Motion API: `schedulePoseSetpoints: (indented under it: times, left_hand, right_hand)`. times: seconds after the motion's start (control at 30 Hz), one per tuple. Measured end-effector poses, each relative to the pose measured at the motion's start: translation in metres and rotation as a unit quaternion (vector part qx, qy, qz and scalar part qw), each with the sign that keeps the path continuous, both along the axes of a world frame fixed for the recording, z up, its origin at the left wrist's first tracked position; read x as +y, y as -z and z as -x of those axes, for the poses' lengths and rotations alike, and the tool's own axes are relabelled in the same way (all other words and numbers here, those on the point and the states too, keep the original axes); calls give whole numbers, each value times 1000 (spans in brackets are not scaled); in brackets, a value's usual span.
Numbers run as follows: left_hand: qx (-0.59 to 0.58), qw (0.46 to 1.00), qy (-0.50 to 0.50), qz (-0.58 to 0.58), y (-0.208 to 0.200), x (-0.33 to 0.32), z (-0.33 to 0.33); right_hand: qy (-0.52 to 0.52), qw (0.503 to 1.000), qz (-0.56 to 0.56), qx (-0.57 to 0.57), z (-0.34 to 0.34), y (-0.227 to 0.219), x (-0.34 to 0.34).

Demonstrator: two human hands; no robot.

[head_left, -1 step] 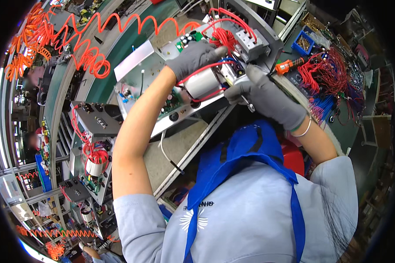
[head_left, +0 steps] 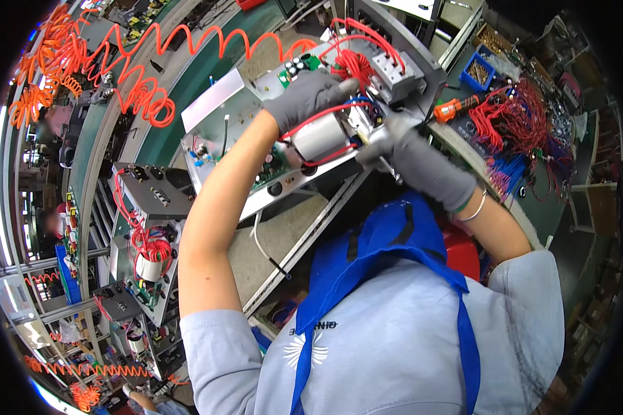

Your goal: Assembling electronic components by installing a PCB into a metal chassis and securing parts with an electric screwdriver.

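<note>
An open metal chassis (head_left: 256, 166) lies far on the bench, probably heavy and rigid; grip its frame edges, not the fragile boards. Left hand (head_left: 310, 97) curls over red wires (head_left: 353, 66). Right hand (head_left: 412, 155) clasps a tool, unidentifiable.

Nothing has moved: both gloved hands hold their places.

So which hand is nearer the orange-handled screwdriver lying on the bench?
The right hand. It sits just beside the orange-handled screwdriver, below and to its left in the picture. The left hand is farther off, on the red wires of the metal chassis.
</note>
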State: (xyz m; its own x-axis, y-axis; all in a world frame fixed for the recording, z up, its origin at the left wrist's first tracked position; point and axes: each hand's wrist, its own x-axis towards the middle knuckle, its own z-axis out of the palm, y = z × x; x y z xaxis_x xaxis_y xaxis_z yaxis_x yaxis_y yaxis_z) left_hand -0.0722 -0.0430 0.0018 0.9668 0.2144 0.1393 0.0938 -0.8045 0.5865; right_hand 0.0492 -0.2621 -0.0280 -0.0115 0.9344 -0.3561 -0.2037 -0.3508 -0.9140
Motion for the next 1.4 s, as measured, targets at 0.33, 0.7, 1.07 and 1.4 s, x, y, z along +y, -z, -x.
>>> schedulePoseSetpoints:
  times: [0.33, 0.7, 1.07, 1.4]
  left_hand:
    - [-22, 998, 48, -27, 0, 2, 1]
    - [-147, 980, -25, -131, -68, -60, 26]
    - [67, 909, 91, -401, 0, -119, 40]
    - [-66, 963, -28, 259, -44, -138, 32]
  right_hand:
    - [1, 864, -259, -432, 21, 34, -22]
    - [92, 826, -183, -526, 54, 62, -29]
    - [198, 880, -264, -341, 74, 85, -26]
    - [285, 799, -365, -383, 38, -23, -64]
